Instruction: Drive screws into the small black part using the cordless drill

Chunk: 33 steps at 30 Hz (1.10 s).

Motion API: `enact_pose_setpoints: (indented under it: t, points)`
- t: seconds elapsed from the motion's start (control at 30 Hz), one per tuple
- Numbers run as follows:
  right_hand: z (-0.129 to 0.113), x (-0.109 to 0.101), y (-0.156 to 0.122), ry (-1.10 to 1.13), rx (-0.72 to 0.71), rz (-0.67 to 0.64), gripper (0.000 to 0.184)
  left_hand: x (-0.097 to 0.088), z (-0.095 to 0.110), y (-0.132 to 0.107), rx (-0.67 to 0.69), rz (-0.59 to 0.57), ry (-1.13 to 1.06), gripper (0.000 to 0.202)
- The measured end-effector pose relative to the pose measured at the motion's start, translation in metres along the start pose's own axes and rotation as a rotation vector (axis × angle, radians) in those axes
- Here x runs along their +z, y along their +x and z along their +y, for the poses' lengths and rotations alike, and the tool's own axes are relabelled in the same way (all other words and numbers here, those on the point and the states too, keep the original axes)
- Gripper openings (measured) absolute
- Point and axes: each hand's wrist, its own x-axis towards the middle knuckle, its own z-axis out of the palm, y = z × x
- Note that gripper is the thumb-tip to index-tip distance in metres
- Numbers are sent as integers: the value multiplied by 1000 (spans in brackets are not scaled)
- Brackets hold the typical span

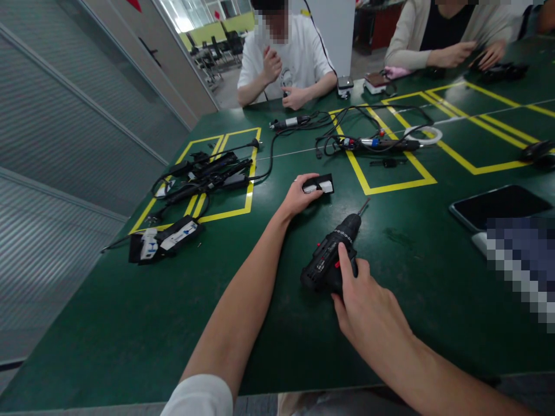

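My right hand (366, 297) is wrapped round the grip of a black cordless screwdriver (332, 254) that lies low over the green table (130, 323), its bit pointing away toward the upper right. My left hand (299, 198) reaches forward and rests with curled fingers on a small black block with a white label (319, 184), just beyond the screwdriver's tip.
A heap of black adapters and cables (208, 173) fills a yellow-taped square at the left, with opened black-and-white parts (162, 240) in front. More cables and tools (373, 141) lie further back. A tablet (498, 205) sits at right. Two people sit across the table.
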Motion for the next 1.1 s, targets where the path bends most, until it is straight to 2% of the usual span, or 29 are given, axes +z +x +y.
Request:
enact_pose_setpoints:
  t: [0.17,0.3,0.37,0.43,0.5,0.53,0.57,0.6,0.67,0.7,0.77,0.83,0.93,1.0,1.03,1.1]
  points:
    - [11,3,-1,84,-23,56,81,1,0,-1,-15,5,-28,56]
    - [17,1,-2,164,-24,56,80,1,-5,1,-54,53,-172,61]
    - [20,-1,-3,250,-27,76,79,2,-4,-1,-76,190,-223,50]
    - [22,-5,-4,358,-30,131,77,3,4,-11,-107,433,-203,36]
    - [24,-11,-2,453,-37,213,77,4,19,-35,-139,668,-154,28]
    - [24,-15,0,490,-43,258,77,5,29,-52,-134,706,-162,27]
    - [24,-19,2,520,-55,292,76,6,41,-71,-101,653,-209,27]
    - [22,-24,6,547,-70,324,76,7,54,-93,-57,518,-291,31]
    - [17,-32,14,578,-92,394,77,8,80,-136,-30,147,-497,46]
    - [13,-35,18,583,-111,414,77,8,93,-154,-52,-39,-655,49]
    - [2,-38,25,584,-168,417,79,8,114,-178,-158,-213,-910,53]
    - [-11,-36,26,580,-230,387,81,7,130,-186,-256,-228,-1039,57]
    - [-25,-28,20,531,-402,388,84,-2,139,-178,-339,-81,-1050,49]
    - [-24,-23,18,487,-615,393,79,-14,134,-170,-340,24,-983,41]
    - [-20,-22,20,472,-713,438,73,-22,129,-167,-321,67,-939,39]
    - [-6,-21,36,474,-802,567,57,-41,117,-162,-261,142,-847,36]
